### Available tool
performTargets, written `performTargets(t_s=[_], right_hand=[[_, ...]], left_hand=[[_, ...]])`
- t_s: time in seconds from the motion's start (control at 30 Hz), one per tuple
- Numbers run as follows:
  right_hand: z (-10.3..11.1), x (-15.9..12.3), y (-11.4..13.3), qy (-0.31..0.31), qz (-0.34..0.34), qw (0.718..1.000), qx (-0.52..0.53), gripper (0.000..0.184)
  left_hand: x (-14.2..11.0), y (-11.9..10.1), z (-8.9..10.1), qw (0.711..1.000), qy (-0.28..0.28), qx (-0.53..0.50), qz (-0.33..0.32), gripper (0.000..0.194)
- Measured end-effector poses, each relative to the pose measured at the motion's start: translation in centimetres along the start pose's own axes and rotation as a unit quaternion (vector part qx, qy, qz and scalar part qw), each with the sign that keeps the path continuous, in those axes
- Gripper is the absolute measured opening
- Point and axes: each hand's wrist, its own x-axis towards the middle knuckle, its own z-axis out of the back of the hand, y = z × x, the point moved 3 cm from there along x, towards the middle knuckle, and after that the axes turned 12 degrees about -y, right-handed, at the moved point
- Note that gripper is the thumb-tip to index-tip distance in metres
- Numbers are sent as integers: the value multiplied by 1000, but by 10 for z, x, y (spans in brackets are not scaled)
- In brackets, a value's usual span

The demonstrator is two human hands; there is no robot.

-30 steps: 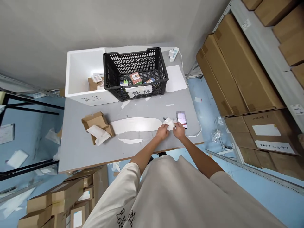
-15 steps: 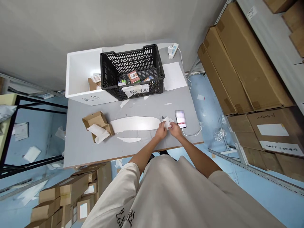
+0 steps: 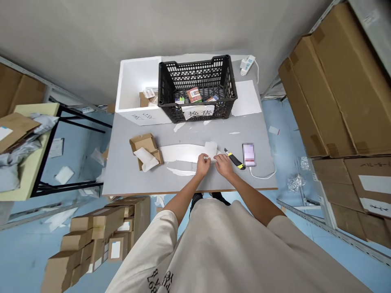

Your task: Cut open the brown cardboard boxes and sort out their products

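Over the grey table both my hands pinch the lower edge of a small white sheet (image 3: 210,146), which looks like thin paper. My left hand (image 3: 203,165) is closed at its left corner, and my right hand (image 3: 224,164) has its fingers pressed together at the right. A black and yellow utility knife (image 3: 235,159) lies just right of my right hand. Beyond it is a phone (image 3: 249,154) with its screen lit and a white cable plugged in. An open small cardboard box (image 3: 143,142) stands to the left, white wrapping paper (image 3: 147,159) hanging out of it.
At the back of the table (image 3: 119,179) stand a white foam box (image 3: 143,116) and a black plastic crate (image 3: 198,69) holding a few small packs. A power strip (image 3: 247,65) lies at the back right. Stacked cartons (image 3: 332,93) flank the right side; more boxes (image 3: 104,224) sit lower left.
My hands have drawn slightly apart, and the crumpled white sheet between them is now spread flatter. The utility knife shows fully beside my right hand. The whole view has shifted.
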Motion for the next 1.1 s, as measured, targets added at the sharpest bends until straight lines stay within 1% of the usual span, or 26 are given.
performTargets(t_s=[0.1, 0.2, 0.3, 0.4, 0.5, 0.57, 0.77, 0.83, 0.9, 0.97, 1.1], right_hand=[[-17, 7, 23, 49, 8, 999, 0, 33], [-36, 10, 43, 82, 3, 997, 6, 35], [-54, 10, 60, 99, 1, 995, 15, 36], [-67, 8, 72, 92, -5, 996, 20, 39], [-75, 7, 78, 61, -30, 997, 27, 50], [-79, 9, 80, 52, -52, 997, 31, 56], [-94, 24, 84, 107, -113, 988, 11, 56], [-98, 27, 87, 119, -119, 986, -3, 62], [-102, 28, 89, 124, -122, 984, -19, 70], [-105, 27, 91, 124, -123, 984, -34, 74], [-108, 26, 92, 108, -119, 986, -39, 69]], left_hand=[[3, 19, 23, 1000, -3, 26, -1, 15], [4, 39, 43, 999, 1, 46, 12, 24], [7, 56, 60, 998, 11, 57, 31, 33], [11, 72, 71, 997, 25, 66, 38, 39], [14, 85, 76, 996, 40, 71, 39, 44], [16, 91, 78, 996, 49, 73, 31, 47], [19, 100, 80, 992, 76, 96, 17, 52], [19, 102, 81, 989, 88, 117, 23, 53], [19, 103, 83, 985, 103, 133, 29, 59], [18, 102, 86, 982, 120, 142, 22, 65], [15, 96, 90, 976, 133, 170, -11, 60]])
